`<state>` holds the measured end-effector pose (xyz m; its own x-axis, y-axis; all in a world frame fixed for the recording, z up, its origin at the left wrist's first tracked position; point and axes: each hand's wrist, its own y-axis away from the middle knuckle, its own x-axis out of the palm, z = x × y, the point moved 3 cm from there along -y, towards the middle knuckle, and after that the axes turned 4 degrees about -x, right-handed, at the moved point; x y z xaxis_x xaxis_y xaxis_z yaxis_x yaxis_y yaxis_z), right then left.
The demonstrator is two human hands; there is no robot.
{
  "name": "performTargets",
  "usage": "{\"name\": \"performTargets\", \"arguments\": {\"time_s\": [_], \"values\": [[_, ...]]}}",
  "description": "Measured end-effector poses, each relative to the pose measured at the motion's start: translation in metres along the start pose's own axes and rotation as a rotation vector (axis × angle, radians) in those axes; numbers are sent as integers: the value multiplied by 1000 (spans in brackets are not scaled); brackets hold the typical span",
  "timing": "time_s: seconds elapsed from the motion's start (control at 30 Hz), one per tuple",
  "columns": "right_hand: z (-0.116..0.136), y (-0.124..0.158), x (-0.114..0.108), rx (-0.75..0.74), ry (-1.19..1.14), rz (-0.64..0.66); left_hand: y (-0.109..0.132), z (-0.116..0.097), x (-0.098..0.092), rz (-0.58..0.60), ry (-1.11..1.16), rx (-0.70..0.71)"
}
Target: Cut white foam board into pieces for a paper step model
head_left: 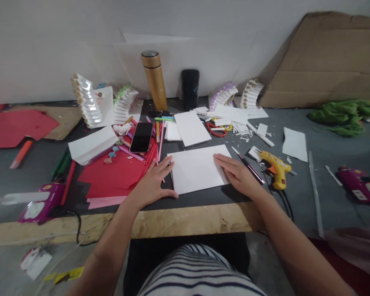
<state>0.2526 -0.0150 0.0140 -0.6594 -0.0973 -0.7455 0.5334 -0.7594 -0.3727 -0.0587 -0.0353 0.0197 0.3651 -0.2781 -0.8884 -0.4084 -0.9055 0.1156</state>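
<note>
A white sheet of stiff paper or board [194,168] lies flat near the table's front edge, between my two hands. My left hand [156,181] rests at its left edge, thumb and fingers spread. On its right end lies my right hand [234,172], fingers stretched out flat on the surface. Just right of that hand is a slim craft knife or pen-like tool [249,165], its pointed end toward the sheet. A yellow hot glue gun [276,168] lies farther right. Behind the sheet, smaller white cards [193,128] overlap one another.
Red paper [111,172], a phone [141,137] and pens crowd the left. Red-handled scissors [216,129] lie among white scraps. A gold flask [156,82] and curved white paper models [86,100] stand at the back. Purple glue guns [45,201] lie toward both sides; green yarn [345,115] is right.
</note>
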Motion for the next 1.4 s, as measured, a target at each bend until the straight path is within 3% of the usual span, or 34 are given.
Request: {"name": "performTargets", "arguments": {"time_s": [0.8, 1.2, 1.4], "values": [[1, 1, 3, -34, 110, 4, 0, 5, 8, -70, -90, 85], [0, 1, 6, -48, 141, 13, -2, 10, -12, 113, -48, 67], [3, 0, 6, -62, 150, 11, -1, 7, -8, 22, -64, 45]]}}
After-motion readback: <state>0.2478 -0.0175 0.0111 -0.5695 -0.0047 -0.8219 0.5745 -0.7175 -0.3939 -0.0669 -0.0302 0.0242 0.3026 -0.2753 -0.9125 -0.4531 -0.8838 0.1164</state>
